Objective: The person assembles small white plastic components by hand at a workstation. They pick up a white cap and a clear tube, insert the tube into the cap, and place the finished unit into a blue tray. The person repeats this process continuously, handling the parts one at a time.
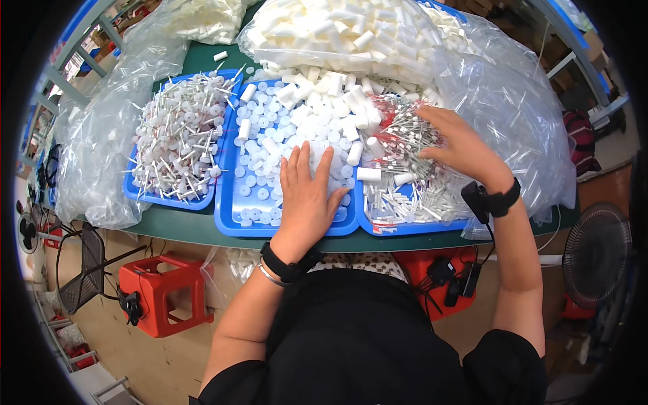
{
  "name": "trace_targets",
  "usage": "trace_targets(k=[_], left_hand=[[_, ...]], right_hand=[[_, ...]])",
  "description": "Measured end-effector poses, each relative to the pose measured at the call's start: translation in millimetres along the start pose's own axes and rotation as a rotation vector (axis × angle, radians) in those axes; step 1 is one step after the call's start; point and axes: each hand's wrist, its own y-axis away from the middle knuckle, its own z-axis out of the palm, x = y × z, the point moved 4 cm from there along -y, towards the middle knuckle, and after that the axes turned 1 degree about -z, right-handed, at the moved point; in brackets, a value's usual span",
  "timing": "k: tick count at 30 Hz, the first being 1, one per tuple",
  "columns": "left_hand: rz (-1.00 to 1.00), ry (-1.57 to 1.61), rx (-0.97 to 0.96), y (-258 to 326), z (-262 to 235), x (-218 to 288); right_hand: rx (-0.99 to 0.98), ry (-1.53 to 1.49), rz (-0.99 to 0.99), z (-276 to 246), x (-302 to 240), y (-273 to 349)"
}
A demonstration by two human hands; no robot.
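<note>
In the head view, three blue trays are seen side by side on a green table point(202, 233). The left hand point(307, 196) is laid flat, fingers spread and released, on the white round caps point(260, 182) in the middle tray point(229, 223); nothing is grasped. The right hand point(462, 145) is pressed, fingers extended and loosely curved, onto the heap of thin white tubes point(405, 196) in the right tray point(398, 228); whether anything is pinched beneath it cannot be told. White cylinders point(351, 128) are scattered over both trays. The left tray point(169, 201) is filled with white stemmed pump parts point(179, 138). Clear bags of white cylinders point(337, 34) are heaped behind. All trays are judged full, so much of the sorting work seems left; no finished pieces can be made out.
</note>
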Motion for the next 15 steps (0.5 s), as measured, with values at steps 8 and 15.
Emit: trace_targets(k=[8, 15], left_hand=[[-0.015, 0.172, 0.14, 3.9, -6.3, -7.2], [-0.047, 0.323, 0.277, 5.5, -15.5, -9.9]], right_hand=[[0.099, 0.203, -0.071, 13.6, -42.9, 26.3], [0.151, 0.255, 0.031, 43.3, -30.8, 27.5]])
